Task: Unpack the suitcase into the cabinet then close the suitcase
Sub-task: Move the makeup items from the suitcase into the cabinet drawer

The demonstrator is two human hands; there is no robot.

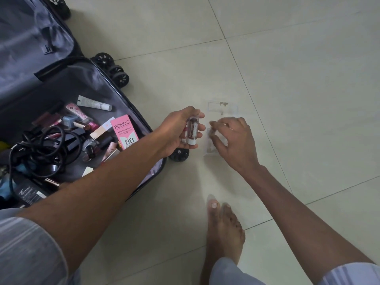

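A dark suitcase (131, 103) lies open on the floor at the left, grey lining showing. Inside it are a pink Pond's BB box (123, 130), a white tube (94, 104), several lipsticks and small cosmetics (82, 124), and a tangle of black cable (41, 149). My left hand (181, 130) hovers just past the suitcase's right edge, shut on two small tubes (192, 131) with white caps. My right hand (232, 140) reaches down over a clear plastic organiser (223, 112) on the tiles, fingers curled and touching it; the hand is blurred. No cabinet is in view.
Pale floor tiles (287, 58) fill the right and top of the view. My bare foot (224, 227) stands on the tiles below the hands. Black suitcase wheels (115, 68) stick out at the case's edge; one (178, 155) sits under my left hand.
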